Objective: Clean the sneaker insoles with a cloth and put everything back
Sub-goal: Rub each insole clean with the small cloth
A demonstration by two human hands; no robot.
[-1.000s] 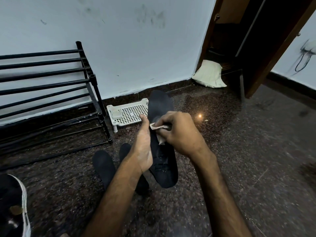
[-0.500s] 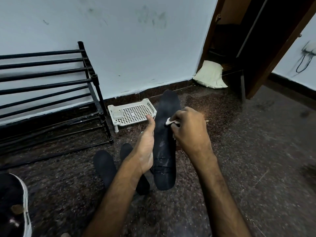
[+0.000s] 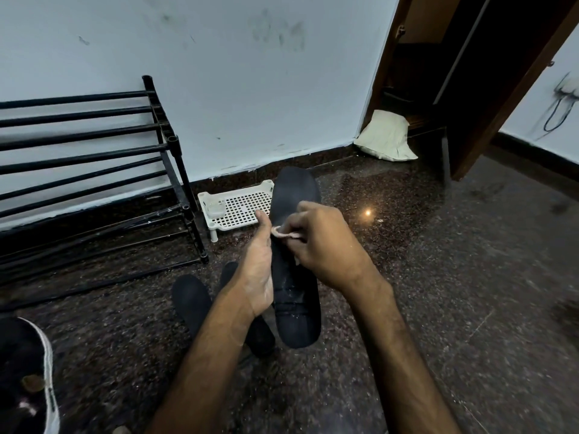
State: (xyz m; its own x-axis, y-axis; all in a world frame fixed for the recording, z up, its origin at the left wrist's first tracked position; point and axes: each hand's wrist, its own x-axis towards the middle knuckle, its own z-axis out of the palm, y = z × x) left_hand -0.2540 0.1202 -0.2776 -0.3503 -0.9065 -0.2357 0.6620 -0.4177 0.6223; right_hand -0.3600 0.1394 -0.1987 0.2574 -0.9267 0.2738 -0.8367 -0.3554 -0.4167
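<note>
One insole [image 3: 296,311] sits gripped in the left hand [image 3: 257,277]; the right hand [image 3: 322,249] pinches the cloth [image 3: 283,232]; hard rubbing could knock the insole to the floor [image 3: 438,277].

Your right hand [image 3: 319,245] has dragged the cloth [image 3: 283,231] back across the insole [image 3: 296,308] toward the thumb of your left hand [image 3: 257,277], after sitting at the right edge half a second ago. The insole's also turned back flat-on to you, it was tilted edgewise then.
</note>
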